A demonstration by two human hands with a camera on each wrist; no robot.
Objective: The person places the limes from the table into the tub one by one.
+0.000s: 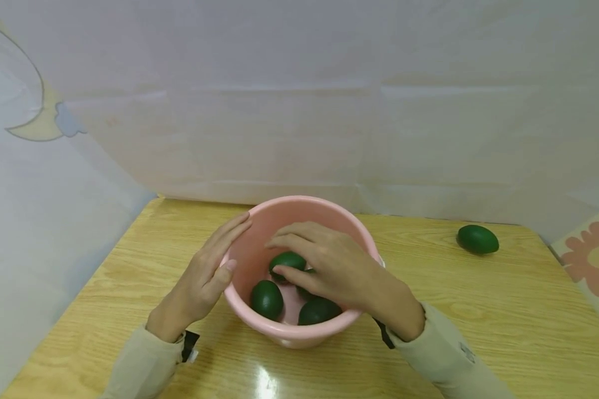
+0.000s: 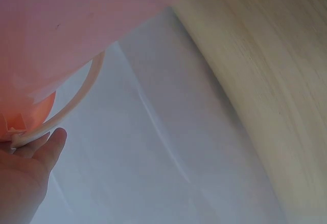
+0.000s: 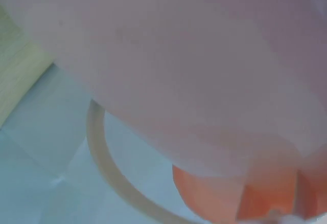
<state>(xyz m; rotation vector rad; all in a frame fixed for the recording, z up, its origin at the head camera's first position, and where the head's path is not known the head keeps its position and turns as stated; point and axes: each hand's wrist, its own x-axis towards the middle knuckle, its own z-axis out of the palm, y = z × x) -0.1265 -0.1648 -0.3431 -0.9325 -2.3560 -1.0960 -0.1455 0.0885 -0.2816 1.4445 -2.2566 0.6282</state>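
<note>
A pink bucket (image 1: 299, 332) stands on the table, with several dark green avocados (image 1: 267, 300) at its bottom. My left hand (image 1: 199, 280) rests against the bucket's left side, its extended fingers along the rim and the thumb tip over it. In the left wrist view, its fingers (image 2: 50, 150) are beside the joint of the bucket's handle (image 2: 76, 98). My right hand (image 1: 336, 266) reaches over the right rim into the bucket, fingers and thumb apart above the avocados. No avocado shows between them. The hand partly hides one avocado. The right wrist view shows only the bucket's outer wall (image 3: 168, 70) and handle.
Another green avocado (image 1: 478, 239) lies alone on the far right of the wood-patterned table (image 1: 429, 260). A pale printed sheet (image 1: 289, 111) hangs behind the table's back edge and continues along the left side. A flower print (image 1: 598, 257) shows at the right.
</note>
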